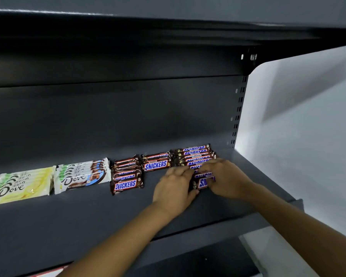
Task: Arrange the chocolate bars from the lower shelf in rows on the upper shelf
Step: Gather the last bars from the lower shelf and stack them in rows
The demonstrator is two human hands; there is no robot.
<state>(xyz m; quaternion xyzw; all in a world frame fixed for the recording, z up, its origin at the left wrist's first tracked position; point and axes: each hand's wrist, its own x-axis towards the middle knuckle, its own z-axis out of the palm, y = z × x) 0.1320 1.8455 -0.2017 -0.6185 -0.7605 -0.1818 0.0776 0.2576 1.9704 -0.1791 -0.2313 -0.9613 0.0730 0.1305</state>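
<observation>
Both hands meet at centre right of the frame, on the dark upper shelf (88,216). The left hand (174,188) curls its fingers round the left end of the front Snickers bar (203,182), thumb tucked under the near edge. The right hand (226,176) closes over the bar's right end, its fingers bent across the top of the wrapper. So both hands grasp that one bar, which lies flat at the near end of the right Snickers row (194,151) – a line of overlapping bars running back toward the back panel (108,116). Another wrapper shows just behind the held bar; whether the fingers also hold it is not clear.

To the left, well apart from the hands, stands the middle Snickers row (156,163), only a few bars deep. Just beside it, further left, the left Snickers row (126,176) reaches nearer the shelf's front edge. Left again lie the brown-and-white Dove bars (82,176), and at the left edge of the frame the yellow Dove bars (22,186), each set overlapped in its own row.

A white side panel (298,126) closes the shelf on the right. At the lower left corner a red-and-white packet (48,273) peeks out below – too little shows to name it.
</observation>
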